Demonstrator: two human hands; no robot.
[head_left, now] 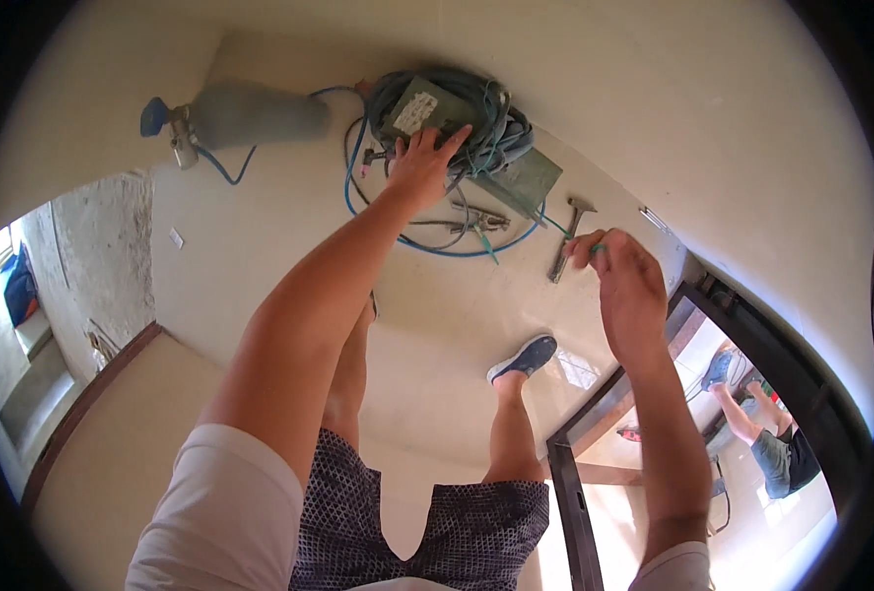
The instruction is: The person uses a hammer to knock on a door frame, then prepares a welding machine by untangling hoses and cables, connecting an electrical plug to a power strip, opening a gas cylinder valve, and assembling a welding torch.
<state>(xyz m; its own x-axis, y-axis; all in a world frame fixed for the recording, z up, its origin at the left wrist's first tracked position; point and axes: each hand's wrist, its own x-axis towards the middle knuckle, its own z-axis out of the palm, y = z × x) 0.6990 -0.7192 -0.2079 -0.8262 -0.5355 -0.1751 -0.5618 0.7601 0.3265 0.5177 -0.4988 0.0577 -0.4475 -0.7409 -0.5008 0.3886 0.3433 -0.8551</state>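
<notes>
My left hand rests with spread fingers on a dark green machine, which has coiled grey hoses over and around it. My right hand is raised to the right, its fingers closed on a thin green cord that runs toward the coil. Below the coil lie a metal clamp and a looping blue hose. A hammer lies near my right fingers. A flat green case or plate sits at the coil's right side.
A grey gas cylinder with a blue-topped valve lies at upper left. My feet stand on the beige floor. At right is a dark-framed doorway, with another person's legs beyond. At left, a brown-edged opening shows rough concrete.
</notes>
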